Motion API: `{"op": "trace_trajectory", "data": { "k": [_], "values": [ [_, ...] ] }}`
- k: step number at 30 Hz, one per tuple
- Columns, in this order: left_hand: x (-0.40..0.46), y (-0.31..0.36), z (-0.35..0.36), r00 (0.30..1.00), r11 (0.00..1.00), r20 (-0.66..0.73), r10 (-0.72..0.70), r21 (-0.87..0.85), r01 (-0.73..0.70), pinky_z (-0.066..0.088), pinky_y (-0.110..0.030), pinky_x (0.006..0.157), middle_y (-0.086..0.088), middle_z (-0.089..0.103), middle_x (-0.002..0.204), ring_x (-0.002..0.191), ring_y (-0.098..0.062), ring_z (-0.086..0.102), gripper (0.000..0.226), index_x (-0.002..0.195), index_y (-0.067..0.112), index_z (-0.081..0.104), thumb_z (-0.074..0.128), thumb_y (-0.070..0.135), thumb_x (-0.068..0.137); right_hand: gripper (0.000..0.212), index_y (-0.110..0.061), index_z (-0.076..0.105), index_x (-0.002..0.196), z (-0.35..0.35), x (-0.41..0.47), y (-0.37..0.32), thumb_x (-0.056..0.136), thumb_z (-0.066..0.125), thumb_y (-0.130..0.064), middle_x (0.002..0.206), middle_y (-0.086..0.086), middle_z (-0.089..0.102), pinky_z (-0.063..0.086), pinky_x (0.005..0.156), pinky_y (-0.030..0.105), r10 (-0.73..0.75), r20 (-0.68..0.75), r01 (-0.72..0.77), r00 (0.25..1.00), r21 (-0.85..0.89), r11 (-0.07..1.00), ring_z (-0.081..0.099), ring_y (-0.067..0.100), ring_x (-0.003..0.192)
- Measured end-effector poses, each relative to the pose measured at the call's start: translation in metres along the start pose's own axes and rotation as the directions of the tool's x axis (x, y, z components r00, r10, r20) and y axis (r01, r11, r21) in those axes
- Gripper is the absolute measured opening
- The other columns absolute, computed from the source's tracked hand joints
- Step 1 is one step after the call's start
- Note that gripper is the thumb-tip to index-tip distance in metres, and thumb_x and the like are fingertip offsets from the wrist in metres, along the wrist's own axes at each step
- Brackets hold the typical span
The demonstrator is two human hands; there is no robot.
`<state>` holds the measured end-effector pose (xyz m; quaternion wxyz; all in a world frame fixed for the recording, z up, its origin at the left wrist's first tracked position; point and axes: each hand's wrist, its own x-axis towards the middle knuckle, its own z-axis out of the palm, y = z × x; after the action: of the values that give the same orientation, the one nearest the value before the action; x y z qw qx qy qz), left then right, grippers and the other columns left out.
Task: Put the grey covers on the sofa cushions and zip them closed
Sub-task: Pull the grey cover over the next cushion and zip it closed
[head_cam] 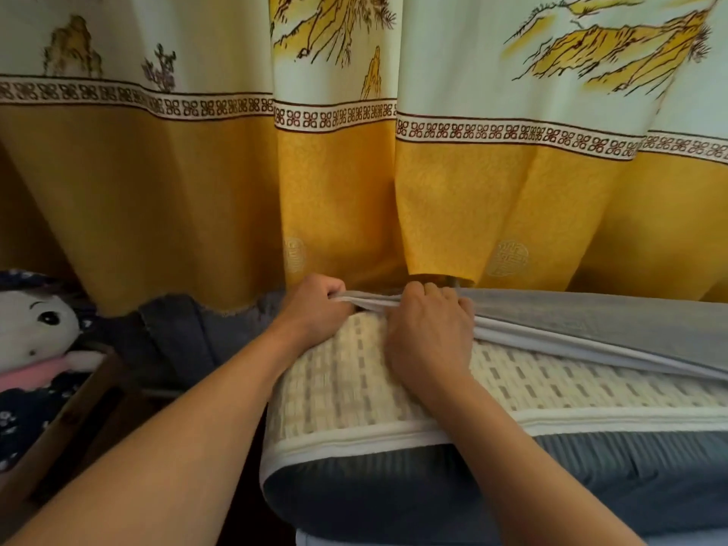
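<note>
A sofa cushion [354,388] with a cream woven top lies across the lower middle, resting on a dark grey ribbed cushion [591,486]. A light grey cover [591,321] is bunched along the cushion's far edge and runs off to the right. My left hand [315,309] grips the cover's edge at the cushion's far left corner. My right hand [427,329] grips the same edge just to the right, knuckles up. The zip is not visible.
A yellow and white curtain [354,191] hangs right behind the cushion. A dark blue-grey fabric heap [177,333] lies left of it. A plush doll [35,340] sits at the far left beside a brown wooden frame [78,419].
</note>
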<state>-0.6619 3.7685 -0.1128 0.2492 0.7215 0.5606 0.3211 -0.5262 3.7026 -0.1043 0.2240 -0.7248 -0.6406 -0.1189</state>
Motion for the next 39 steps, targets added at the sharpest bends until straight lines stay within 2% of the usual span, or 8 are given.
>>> {"op": "trace_trajectory", "data": {
  "k": [5, 11, 17, 22, 27, 31, 34, 39],
  "values": [
    [-0.017, 0.001, 0.006, 0.917, 0.989, -0.378, 0.129, -0.014, -0.145, 0.016, -0.030, 0.046, 0.000, 0.036, 0.046, 0.044, -0.011, 0.027, 0.038, 0.048, 0.018, 0.034, 0.061, 0.002, 0.069, 0.012, -0.022, 0.040, 0.080, 0.008, -0.001, -0.032, 0.089, 0.035, -0.017, 0.088, 0.003, 0.060, 0.029, 0.074, 0.036, -0.107, -0.076, 0.109, 0.991, 0.026, 0.994, 0.054, 0.026, 0.086],
    [-0.038, -0.021, 0.003, 0.844, 0.991, -0.531, 0.077, -0.050, -0.122, 0.024, -0.017, 0.037, 0.011, 0.041, 0.046, 0.048, -0.003, 0.045, 0.036, 0.052, 0.025, 0.036, 0.058, 0.001, 0.067, 0.020, -0.024, 0.041, 0.070, 0.004, -0.008, -0.015, 0.085, 0.053, -0.029, 0.061, -0.009, 0.037, 0.022, 0.063, 0.031, -0.184, -0.055, 0.191, 0.981, 0.159, 0.969, 0.036, 0.018, 0.061],
    [-0.065, -0.012, -0.001, 0.729, 0.998, -0.682, -0.059, -0.060, 0.024, 0.017, -0.029, 0.043, 0.006, 0.037, 0.054, 0.047, -0.013, 0.032, 0.023, 0.067, 0.018, 0.037, 0.053, 0.003, 0.072, 0.021, -0.023, 0.052, 0.070, 0.002, -0.007, -0.014, 0.080, 0.054, -0.042, 0.059, -0.010, 0.043, 0.027, 0.057, 0.029, -0.189, -0.090, 0.202, 0.978, 0.155, 0.967, 0.045, 0.018, 0.061],
    [-0.123, 0.000, 0.005, 0.768, 0.969, -0.634, -0.089, 0.123, 0.214, 0.015, -0.025, 0.042, 0.010, 0.041, 0.054, 0.048, -0.011, 0.037, 0.034, 0.066, 0.027, 0.035, 0.060, 0.004, 0.072, 0.031, -0.023, 0.052, 0.062, -0.008, -0.021, -0.012, 0.065, 0.050, -0.055, 0.052, -0.009, 0.045, 0.027, 0.054, 0.028, -0.214, -0.155, 0.245, 0.964, 0.222, 0.944, 0.047, 0.017, 0.056],
    [-0.157, 0.029, 0.022, 0.635, 0.925, -0.714, -0.297, -0.051, 0.375, 0.017, -0.025, 0.043, 0.010, 0.053, 0.076, 0.067, -0.013, 0.042, 0.019, 0.079, 0.029, 0.046, 0.056, 0.015, 0.085, 0.008, -0.019, 0.057, 0.077, -0.030, -0.045, -0.009, 0.073, 0.064, -0.022, 0.074, -0.001, 0.060, 0.031, 0.060, 0.030, -0.386, -0.093, 0.397, 0.918, 0.177, 0.901, 0.057, 0.025, 0.072],
    [-0.176, 0.028, 0.030, 0.559, 0.967, -0.794, -0.240, -0.145, 0.210, 0.031, -0.030, 0.047, 0.002, 0.057, 0.071, 0.064, -0.020, 0.052, 0.018, 0.077, 0.020, 0.050, 0.061, 0.007, 0.076, 0.020, -0.019, 0.055, 0.066, -0.038, -0.110, 0.000, 0.066, 0.071, -0.008, 0.062, -0.002, 0.056, 0.032, 0.057, 0.026, -0.400, -0.228, 0.436, 0.888, 0.143, 0.888, 0.052, 0.019, 0.056],
    [-0.177, 0.028, 0.033, 0.554, 0.996, -0.829, -0.075, -0.085, 0.008, 0.028, -0.032, 0.044, 0.009, 0.037, 0.055, 0.047, -0.015, 0.039, 0.030, 0.072, 0.015, 0.039, 0.068, 0.008, 0.075, 0.017, -0.016, 0.049, 0.060, -0.039, -0.135, 0.004, 0.067, 0.063, -0.008, 0.049, -0.002, 0.047, 0.024, 0.046, 0.024, -0.330, -0.334, 0.420, 0.883, 0.251, 0.872, 0.043, 0.018, 0.042],
    [-0.186, 0.012, 0.043, 0.480, 0.985, -0.873, 0.083, -0.001, -0.172, 0.023, -0.030, 0.041, 0.007, 0.030, 0.055, 0.045, -0.008, 0.029, 0.029, 0.068, 0.016, 0.035, 0.062, 0.008, 0.073, 0.023, -0.017, 0.039, 0.058, -0.034, -0.147, 0.014, 0.078, 0.050, -0.022, 0.049, -0.004, 0.040, 0.017, 0.045, 0.025, -0.451, -0.452, 0.623, 0.769, 0.374, 0.687, 0.031, 0.012, 0.042]
  ]
}}
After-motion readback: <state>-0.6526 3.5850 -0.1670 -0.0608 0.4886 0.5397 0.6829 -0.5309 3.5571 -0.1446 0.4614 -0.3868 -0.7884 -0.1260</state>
